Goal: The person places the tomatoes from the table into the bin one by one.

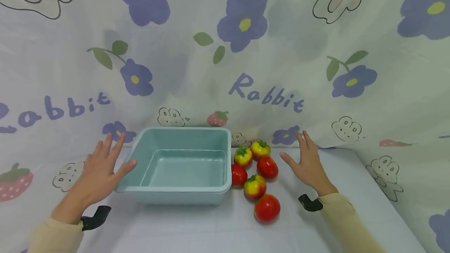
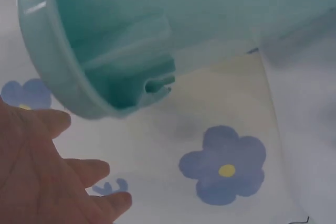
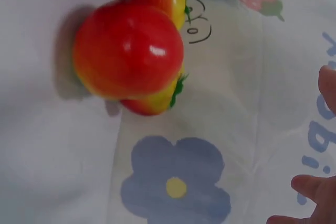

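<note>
A light blue plastic basin (image 1: 183,198) stands on the table with nothing inside. Just left of its rim, my left hand (image 1: 100,169) hovers with fingers spread and holds nothing; in the left wrist view its fingertips (image 2: 89,171) show below the basin's rim (image 2: 47,51). Several tomatoes lie in a cluster at the basin's right side, among them a red tomato (image 1: 267,209) nearest the front and one with a yellow top and green calyx (image 1: 255,187). Right of the cluster, my right hand (image 1: 309,163) is raised with fingers extended, apart from the red tomato (image 1: 267,168) and empty.
A white cloth (image 1: 197,233) covers the table. Behind it hangs a curtain (image 1: 197,85) printed with purple flowers, rabbits and lettering. A black wrist strap piece (image 1: 96,218) sits at the left wrist, and another black piece (image 1: 311,203) at the right wrist.
</note>
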The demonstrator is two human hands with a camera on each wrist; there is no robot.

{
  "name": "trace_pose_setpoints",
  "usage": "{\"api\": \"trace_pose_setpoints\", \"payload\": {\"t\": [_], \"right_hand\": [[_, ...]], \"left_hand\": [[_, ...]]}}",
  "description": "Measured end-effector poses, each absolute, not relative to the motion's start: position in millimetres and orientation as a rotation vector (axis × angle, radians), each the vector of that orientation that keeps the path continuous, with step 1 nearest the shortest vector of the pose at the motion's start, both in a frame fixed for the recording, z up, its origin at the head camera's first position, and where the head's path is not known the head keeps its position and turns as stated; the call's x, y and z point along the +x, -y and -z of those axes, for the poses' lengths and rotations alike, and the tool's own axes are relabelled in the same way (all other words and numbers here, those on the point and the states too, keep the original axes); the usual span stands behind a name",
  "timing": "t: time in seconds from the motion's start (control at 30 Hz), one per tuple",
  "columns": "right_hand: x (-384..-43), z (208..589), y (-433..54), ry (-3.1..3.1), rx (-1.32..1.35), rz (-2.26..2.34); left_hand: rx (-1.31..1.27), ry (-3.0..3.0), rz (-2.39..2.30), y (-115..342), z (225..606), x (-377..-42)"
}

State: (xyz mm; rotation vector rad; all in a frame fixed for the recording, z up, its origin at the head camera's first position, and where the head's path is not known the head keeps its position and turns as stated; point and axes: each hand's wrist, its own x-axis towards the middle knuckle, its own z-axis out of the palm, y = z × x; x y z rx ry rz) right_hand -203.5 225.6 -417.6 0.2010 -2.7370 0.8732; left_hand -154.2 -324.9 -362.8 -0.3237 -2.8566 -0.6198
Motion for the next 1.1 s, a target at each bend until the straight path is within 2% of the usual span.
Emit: {"api": "trace_pose_setpoints", "payload": {"t": [0.57,1.1], "right_hand": [[-215.6,454.0,-203.2,2.728,0.418,-1.252],[-216.5,476.7,-206.1,2.786,0.497,-1.362]], "left_hand": [[-0.345,2.723,0.940,301.4,378.4,-150.1],[-0.181,2.762,1.052,299.2,383.5,-147.6]]}}
